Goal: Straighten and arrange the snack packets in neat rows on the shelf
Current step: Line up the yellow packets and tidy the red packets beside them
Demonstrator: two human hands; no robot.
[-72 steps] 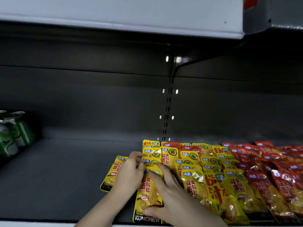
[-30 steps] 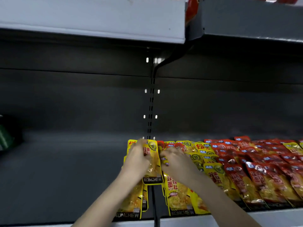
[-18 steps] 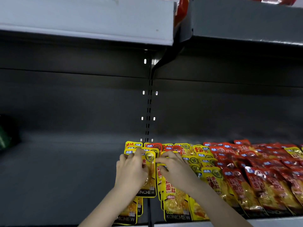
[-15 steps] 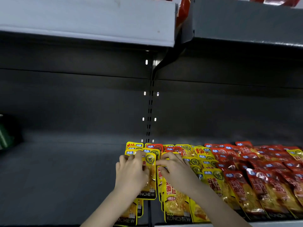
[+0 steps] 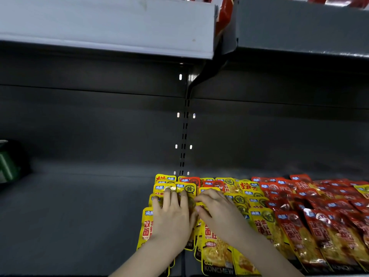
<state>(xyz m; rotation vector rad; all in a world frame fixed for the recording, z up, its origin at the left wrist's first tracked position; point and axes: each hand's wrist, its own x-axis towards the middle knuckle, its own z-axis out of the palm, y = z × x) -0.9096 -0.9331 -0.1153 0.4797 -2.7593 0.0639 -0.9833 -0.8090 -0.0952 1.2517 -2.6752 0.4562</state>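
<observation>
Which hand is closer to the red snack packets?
Right. The right hand is over the yellow packets, just left of the red packets; the left hand lies farther left, on the leftmost yellow rows.

A shop: a dark metal shelf [image 5: 79, 216] backed by a slotted upright [image 5: 184, 126] carries many identical yellow and red snack packets [image 5: 263, 226] in overlapping rows, with a pale edge strip [image 5: 99, 23] fronting the shelf above and green cans [image 5: 8, 166] at left.

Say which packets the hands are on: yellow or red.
The yellow packets at the left end; the left hand and right hand both touch them, while the red packets further right lie untouched.
</observation>
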